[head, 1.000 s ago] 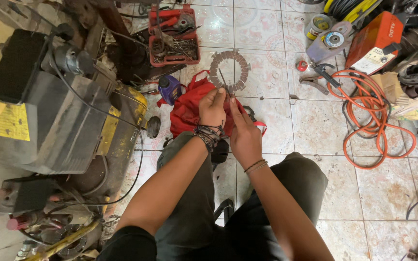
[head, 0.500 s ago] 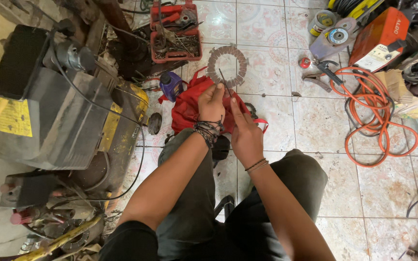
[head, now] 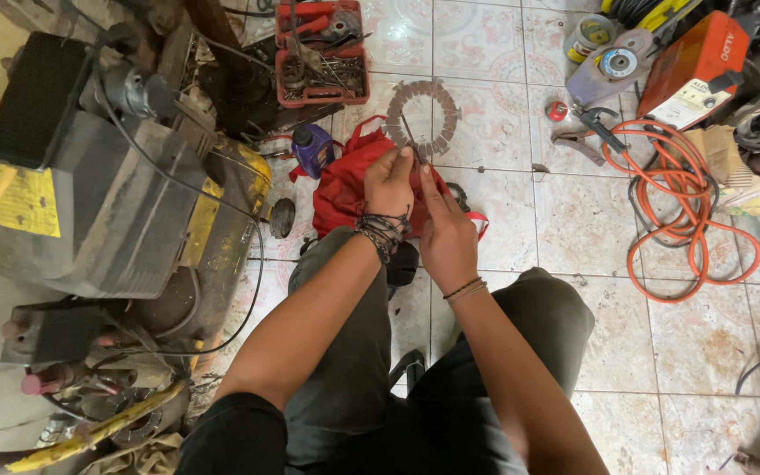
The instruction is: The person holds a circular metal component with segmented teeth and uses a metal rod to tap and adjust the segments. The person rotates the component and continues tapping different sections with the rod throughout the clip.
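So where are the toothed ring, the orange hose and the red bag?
toothed ring (head: 443, 95): head view, its right rim.
orange hose (head: 672, 230): head view, coil's left loop.
red bag (head: 341, 189): head view, its left side.

You work under soft, even daylight; the pale floor tiles (head: 591, 220) toward 2 o'clock reflect it brightly without harsh glare. Shadows pool under the machine (head: 90, 202) at 9 o'clock. Focus stays sharp centrally, and wide-lens bending stretches the edges.
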